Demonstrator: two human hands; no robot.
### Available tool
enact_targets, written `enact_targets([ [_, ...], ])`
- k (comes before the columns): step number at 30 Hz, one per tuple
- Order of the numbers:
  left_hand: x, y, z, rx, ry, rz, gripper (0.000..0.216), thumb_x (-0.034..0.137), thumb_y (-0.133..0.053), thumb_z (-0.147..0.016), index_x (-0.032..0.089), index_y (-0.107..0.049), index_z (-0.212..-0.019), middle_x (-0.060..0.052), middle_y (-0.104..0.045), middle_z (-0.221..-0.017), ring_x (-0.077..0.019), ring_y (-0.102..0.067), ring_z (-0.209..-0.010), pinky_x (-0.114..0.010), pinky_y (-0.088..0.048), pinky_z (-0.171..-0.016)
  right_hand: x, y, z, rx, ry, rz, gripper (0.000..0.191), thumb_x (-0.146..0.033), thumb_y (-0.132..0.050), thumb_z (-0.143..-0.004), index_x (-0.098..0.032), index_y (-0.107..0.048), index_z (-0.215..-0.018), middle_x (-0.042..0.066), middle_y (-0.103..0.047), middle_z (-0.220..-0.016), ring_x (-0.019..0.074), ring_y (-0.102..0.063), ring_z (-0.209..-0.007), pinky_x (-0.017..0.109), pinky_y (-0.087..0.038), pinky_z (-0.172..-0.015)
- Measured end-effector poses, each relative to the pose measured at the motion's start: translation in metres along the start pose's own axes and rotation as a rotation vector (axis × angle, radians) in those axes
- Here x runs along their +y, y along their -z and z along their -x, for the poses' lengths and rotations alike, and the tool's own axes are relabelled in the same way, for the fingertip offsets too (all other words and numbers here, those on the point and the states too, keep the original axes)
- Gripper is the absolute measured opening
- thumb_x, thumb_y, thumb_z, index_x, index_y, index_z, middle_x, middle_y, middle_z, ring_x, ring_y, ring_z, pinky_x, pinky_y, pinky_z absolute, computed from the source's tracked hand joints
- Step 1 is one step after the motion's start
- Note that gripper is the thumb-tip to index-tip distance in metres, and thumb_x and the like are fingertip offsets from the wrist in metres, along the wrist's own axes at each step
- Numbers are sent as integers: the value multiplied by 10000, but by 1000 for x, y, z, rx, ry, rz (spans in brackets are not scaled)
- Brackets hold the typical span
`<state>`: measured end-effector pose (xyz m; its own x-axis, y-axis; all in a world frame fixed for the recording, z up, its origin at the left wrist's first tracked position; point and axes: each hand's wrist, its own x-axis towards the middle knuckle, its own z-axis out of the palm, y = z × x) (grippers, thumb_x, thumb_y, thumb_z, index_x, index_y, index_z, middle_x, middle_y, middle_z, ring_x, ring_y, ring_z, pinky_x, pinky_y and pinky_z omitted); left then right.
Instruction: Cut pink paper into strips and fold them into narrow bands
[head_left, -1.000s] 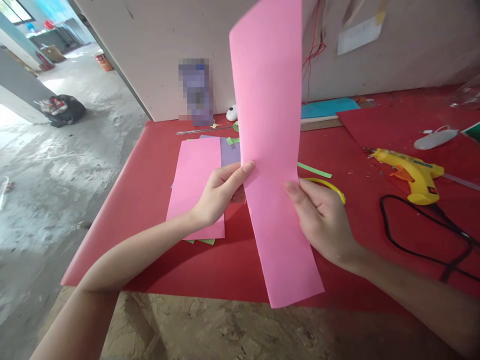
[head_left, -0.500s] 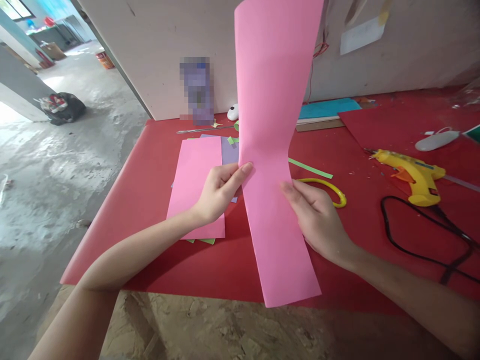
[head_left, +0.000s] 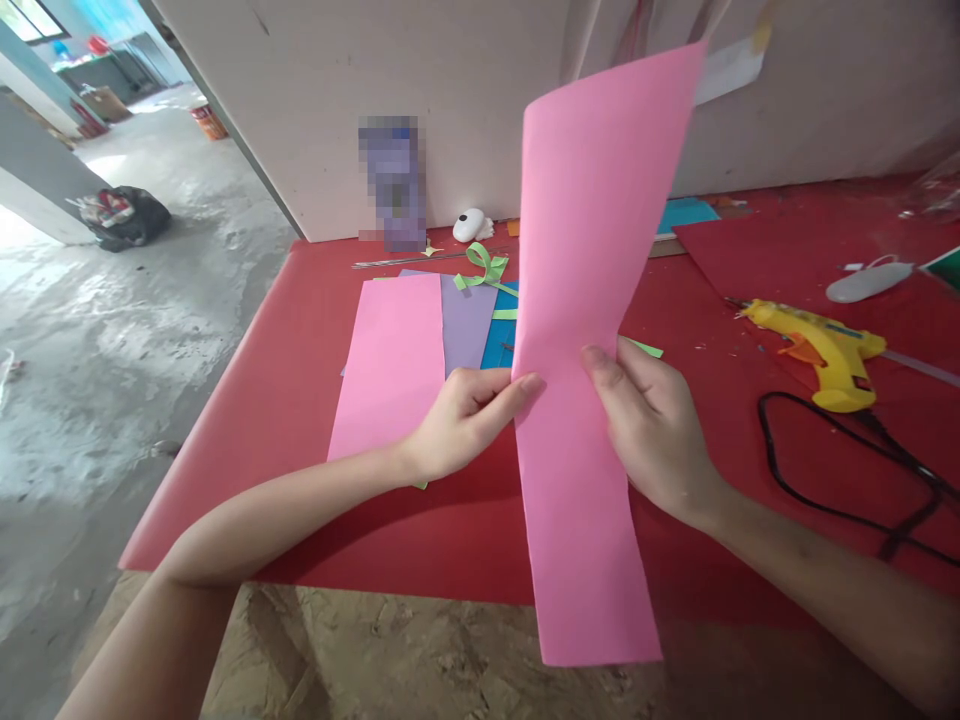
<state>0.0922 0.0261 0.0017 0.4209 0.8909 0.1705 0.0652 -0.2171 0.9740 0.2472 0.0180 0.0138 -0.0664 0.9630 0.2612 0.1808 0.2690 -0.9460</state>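
A long pink paper strip [head_left: 592, 300] stands nearly upright above the red table [head_left: 285, 400], its top leaning right. My left hand [head_left: 469, 420] pinches its left edge near the middle. My right hand [head_left: 649, 425] grips the right edge at the same height, thumb in front. Under my left hand lies a flat stack of paper: a pink sheet [head_left: 390, 365], a purple sheet [head_left: 466, 325] and a blue sheet [head_left: 501, 340].
A yellow glue gun [head_left: 817, 350] with a black cable [head_left: 847, 460] lies at the right. A curled green paper strip [head_left: 484, 268], a white object [head_left: 469, 225] and a blurred bottle [head_left: 394, 185] sit by the back wall. The table's left edge drops to a concrete floor.
Both hands carried the pink strip right and lower; its top now tilts right. The yellow-handled tool by my right hand is now hidden, and the blue sheet and green curl show.
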Motion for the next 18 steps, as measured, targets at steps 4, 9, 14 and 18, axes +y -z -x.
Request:
enact_targets([
  [4, 1, 1, 1, -60, 40, 93, 515, 485, -461, -901, 190, -280, -520, 66, -255, -498, -55, -235, -462, -239, -209, -449, 2, 1, 1, 14, 11, 47, 445, -543, -492, -878, -219, -349, -609, -42, -266, -556, 96, -249, -488, 248, -262, -421],
  [9, 2, 3, 1, -42, 64, 176, 456, 477, -445, -915, 190, -331, -579, 60, -280, -555, -63, -264, -502, -232, -229, -470, 2, 0, 3, 7, -1, 40, 410, -503, -486, -891, -223, -348, -625, -38, -282, -561, 102, -270, -495, 252, -277, -429],
  [14, 4, 3, -1, -30, 44, 217, 392, 483, -500, -883, 193, -403, -636, 60, -309, -579, -64, -275, -501, -220, -245, -447, 2, -1, 6, 2, -9, 32, 375, -465, -479, -896, -226, -354, -636, -37, -291, -558, 107, -281, -498, 257, -287, -430],
  [18, 4, 1, -2, -23, 86, 333, 400, 455, -561, -853, 187, -389, -610, 69, -253, -572, -52, -217, -483, -205, -204, -416, 3, -2, 6, 2, -1, 24, 339, -461, -484, -896, -226, -415, -661, -35, -314, -556, 106, -282, -490, 261, -284, -423],
])
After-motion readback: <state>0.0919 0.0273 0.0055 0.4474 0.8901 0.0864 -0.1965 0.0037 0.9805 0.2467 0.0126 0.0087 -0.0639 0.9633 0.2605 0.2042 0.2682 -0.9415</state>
